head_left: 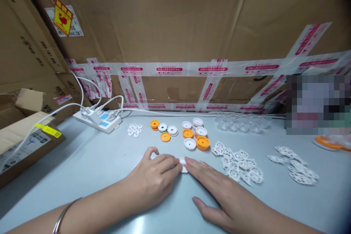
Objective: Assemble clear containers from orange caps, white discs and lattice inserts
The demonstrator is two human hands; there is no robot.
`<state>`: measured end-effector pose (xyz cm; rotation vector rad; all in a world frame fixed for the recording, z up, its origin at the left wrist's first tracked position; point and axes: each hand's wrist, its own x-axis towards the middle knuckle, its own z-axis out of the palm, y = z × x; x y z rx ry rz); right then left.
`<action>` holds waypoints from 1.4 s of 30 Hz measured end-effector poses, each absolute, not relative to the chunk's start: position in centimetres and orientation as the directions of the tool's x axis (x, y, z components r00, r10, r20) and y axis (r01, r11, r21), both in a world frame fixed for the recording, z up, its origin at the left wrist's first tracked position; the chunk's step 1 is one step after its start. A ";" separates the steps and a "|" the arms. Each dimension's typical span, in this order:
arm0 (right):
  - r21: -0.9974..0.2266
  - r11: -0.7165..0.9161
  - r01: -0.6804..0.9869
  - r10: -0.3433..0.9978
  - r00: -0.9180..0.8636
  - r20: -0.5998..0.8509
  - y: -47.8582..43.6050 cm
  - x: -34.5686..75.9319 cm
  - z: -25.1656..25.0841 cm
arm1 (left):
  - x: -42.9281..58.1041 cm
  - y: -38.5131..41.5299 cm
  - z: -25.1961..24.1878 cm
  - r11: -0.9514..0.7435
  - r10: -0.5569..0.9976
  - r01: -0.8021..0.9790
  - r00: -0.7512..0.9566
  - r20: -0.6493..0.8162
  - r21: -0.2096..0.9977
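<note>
Lying between left hand (157, 172) (grip unclear) and outspread right hand (221, 187), a white disc (184, 170) touches both.

Legible markings. Tape (182, 68) on the large carton (175, 18): repeated red banners, apparently 请确认商品完好后签收. Yellow-and-red sticker (63, 17): broken-glass sign. White label (78, 32) beneath: "LM27", remainder unclear. Open box's label (35, 147): handwritten blue mark resembling "4". Yellow tag (48, 130): print too small.

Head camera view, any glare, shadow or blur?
In the head view, a glare streak marks the pale blue-grey tabletop near the bottom edge; shadow darkens it beside the open brown cardboard box; in the same view, the upper right corner is dark, a pixelated block sits at right, and the bare left hand and bare right hand show no obvious motion blur.
</note>
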<state>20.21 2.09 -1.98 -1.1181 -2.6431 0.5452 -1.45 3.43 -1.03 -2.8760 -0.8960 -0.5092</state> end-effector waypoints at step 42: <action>-0.311 0.671 0.673 0.713 -0.701 0.022 1.8 20.4 -1.7 | -7.7 7.3 3.7 -0.514 0.738 0.746 0.636 -0.225 0.423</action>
